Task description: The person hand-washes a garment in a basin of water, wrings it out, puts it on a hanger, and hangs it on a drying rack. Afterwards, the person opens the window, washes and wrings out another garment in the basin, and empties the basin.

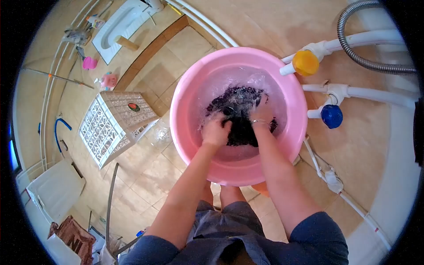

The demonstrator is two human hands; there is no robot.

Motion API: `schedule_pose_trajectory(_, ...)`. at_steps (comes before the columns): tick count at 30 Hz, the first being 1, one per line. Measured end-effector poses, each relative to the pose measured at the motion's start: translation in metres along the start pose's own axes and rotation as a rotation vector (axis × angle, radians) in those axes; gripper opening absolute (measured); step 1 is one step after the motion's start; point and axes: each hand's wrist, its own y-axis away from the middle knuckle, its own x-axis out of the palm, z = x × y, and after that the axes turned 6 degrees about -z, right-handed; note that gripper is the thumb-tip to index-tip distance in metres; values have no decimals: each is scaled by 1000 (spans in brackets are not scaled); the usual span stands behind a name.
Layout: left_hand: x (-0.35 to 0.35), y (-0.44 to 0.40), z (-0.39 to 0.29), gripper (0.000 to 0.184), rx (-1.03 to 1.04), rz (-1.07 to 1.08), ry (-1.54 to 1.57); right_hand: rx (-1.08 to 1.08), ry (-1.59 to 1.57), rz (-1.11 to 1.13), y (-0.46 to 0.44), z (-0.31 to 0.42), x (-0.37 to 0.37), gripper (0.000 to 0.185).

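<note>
Both hands (216,130) are gripping the dark cloth (242,128) apart in the pink basin (183,145); soaked, it is probably hanging heavy, soft and slippery, wanting bunched edges

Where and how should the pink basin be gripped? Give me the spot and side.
Take the basin's rim with one hand at each side, coming from the wearer's side. It is round with a broad rim. Keep the right grip nearer the body, as the outlet by the yellow knob crowds the far right edge.
</note>
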Motion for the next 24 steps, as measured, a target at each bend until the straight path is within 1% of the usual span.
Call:
schedule_pose_trajectory(1, 2, 6, 4, 43, -72, -288, 286, 173, -161, -26, -7, 3, 0, 62)
schedule_pose_trajectory(2, 9, 16, 2, 43, -163, -535, 292, 348, -320, -54, -10, 4, -1, 58)
schedule_pose_trajectory(3, 14, 12, 3, 43, -163, -535, 294, 347, -319, -56, -4, 6, -7, 58)
schedule_pose_trajectory(4, 19, 4, 4, 46, -504, -306, 921, 263, -575, 7, 11, 10, -18, 54)
schedule_pose_trajectory(5, 24, -5, 4, 50, -834, -19, 1535, 191, -715, 37, 28, 14, -26, 50)
schedule_pose_trajectory(6, 6, -7, -8, 51, -915, 219, 1704, 124, -858, 77, 45, 18, -34, 47)
schedule_pose_trajectory(7, 5, -8, -9, 51, -911, 219, 1713, 80, -892, 83, 65, 21, -37, 45)
schedule_pose_trajectory(9, 2, -10, -11, 55, -637, 221, 1794, -211, -993, -92, 99, 27, -34, 44)
schedule_pose_trajectory(10, 1, -10, -7, 50, -521, 479, 1916, -234, -944, -43, 113, 29, -38, 43)
schedule_pose_trajectory(11, 9, -6, -3, 46, -472, 407, 1971, -256, -896, 5, 122, 33, -49, 42)
schedule_pose_trajectory(12, 16, -1, 1, 42, -419, 336, 2025, -283, -962, -13, 122, 36, -53, 41)
schedule_pose_trajectory(13, 37, -8, 19, 40, -413, 307, 2029, -306, -977, -154, 111, 30, -33, 41)
schedule_pose_trajectory(14, -24, 17, -34, 36, -640, 23, 1682, -245, -1010, -167, 101, 22, -21, 40)
schedule_pose_trajectory(15, -23, 17, -38, 29, -464, -132, 1502, -185, -1041, -180, 90, 12, -17, 39)
schedule_pose_trajectory(17, -40, 32, -47, 27, -373, 30, 1336, 15, -963, -82, 61, -11, -28, 38)
schedule_pose_trajectory(18, -38, 39, -47, 28, -303, 32, 1122, 21, -746, 16, 45, -26, -32, 42)
schedule_pose_trajectory(19, -36, 46, -48, 29, -142, 25, 1059, 27, -529, 112, 36, -33, -37, 47)
schedule_pose_trajectory(20, -38, 46, -43, 33, -12, -38, 589, 25, -528, 114, 34, -38, -40, 47)
schedule_pose_trajectory(21, -38, 45, -38, 39, 113, -93, 118, -37, -232, 26, 35, -38, -50, 53)
schedule_pose_trajectory(22, -31, 42, -33, 50, 84, -59, -66, -98, 68, -61, 36, -39, -56, 61)
schedule_pose_trajectory(23, -16, 36, -24, 53, -27, 0, -84, -99, 75, -61, 36, -37, -56, 61)
schedule_pose_trajectory(24, -16, 35, -34, 54, -37, 22, -153, -230, -56, -70, 36, -29, -54, 66)
